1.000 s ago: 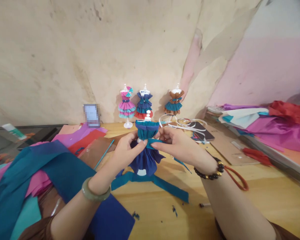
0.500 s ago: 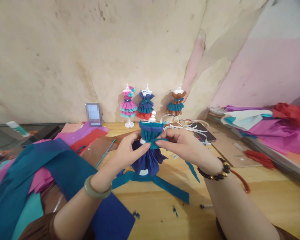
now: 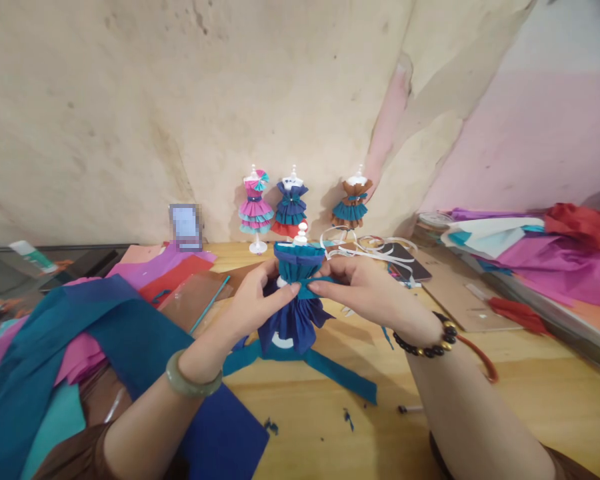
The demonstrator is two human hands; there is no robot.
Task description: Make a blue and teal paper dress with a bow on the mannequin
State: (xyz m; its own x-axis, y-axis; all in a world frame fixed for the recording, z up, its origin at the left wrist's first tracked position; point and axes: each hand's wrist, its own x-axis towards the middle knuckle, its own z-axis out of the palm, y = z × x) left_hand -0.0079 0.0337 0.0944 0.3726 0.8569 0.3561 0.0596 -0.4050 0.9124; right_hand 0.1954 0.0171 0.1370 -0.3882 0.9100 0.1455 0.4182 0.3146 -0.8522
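A small white dress form stands at the middle of the table, wearing a teal pleated bodice (image 3: 299, 265) over a dark blue ruffled skirt (image 3: 296, 325). My left hand (image 3: 263, 293) is closed on the left side of its waist, thumb at the front. From the right, my right hand (image 3: 353, 287) pinches a teal band (image 3: 306, 288) at the waist; its other fingers are partly behind the bodice. Both thumb tips nearly meet at the front. Under and in front of the form lies a long teal strip (image 3: 343, 377).
Three dressed forms, one pink (image 3: 255, 205), one blue (image 3: 291, 203) and one brown (image 3: 356, 200), stand by the wall. Coloured sheets (image 3: 130, 327) pile up at left. A phone (image 3: 186, 228), white cord (image 3: 340, 245) and cardboard (image 3: 467, 293) lie farther back.
The dress form has shifted and tilted slightly to the left with both hands still on it. The loose teal piece hanging below my right hand shows less now.
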